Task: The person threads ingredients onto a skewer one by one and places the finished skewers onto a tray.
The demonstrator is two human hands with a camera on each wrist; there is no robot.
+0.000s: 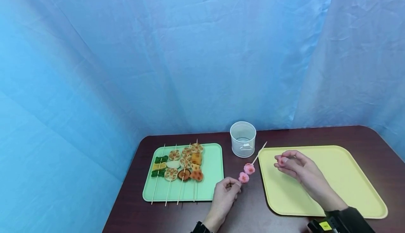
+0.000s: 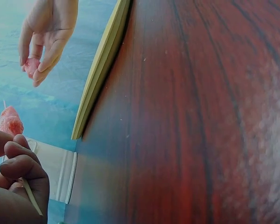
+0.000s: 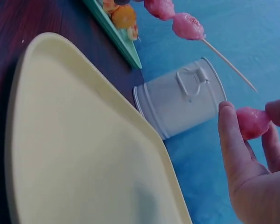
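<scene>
My left hand (image 1: 224, 195) pinches the lower part of a thin wooden skewer (image 1: 260, 152) between the two trays. Two pink, roundish food pieces (image 1: 246, 173) are threaded on it, and its bare pointed end slants up to the right. In the left wrist view, the stick's lower end (image 2: 32, 198) sticks out below the curled fingers. Over the yellow tray (image 1: 319, 205), my right hand (image 1: 305, 178) pinches a single pink food piece (image 3: 252, 123) between thumb and fingers. This piece is apart from the skewer's tip.
On the left, a green tray (image 1: 210, 187) bears several skewers of lotus root slices (image 1: 171, 174), green pieces (image 1: 158, 173) and other foods. A white metal bucket (image 1: 243, 139) stands at the back between the trays, on a dark wood table (image 1: 126, 215). Blue cloth (image 1: 202, 67) hangs behind.
</scene>
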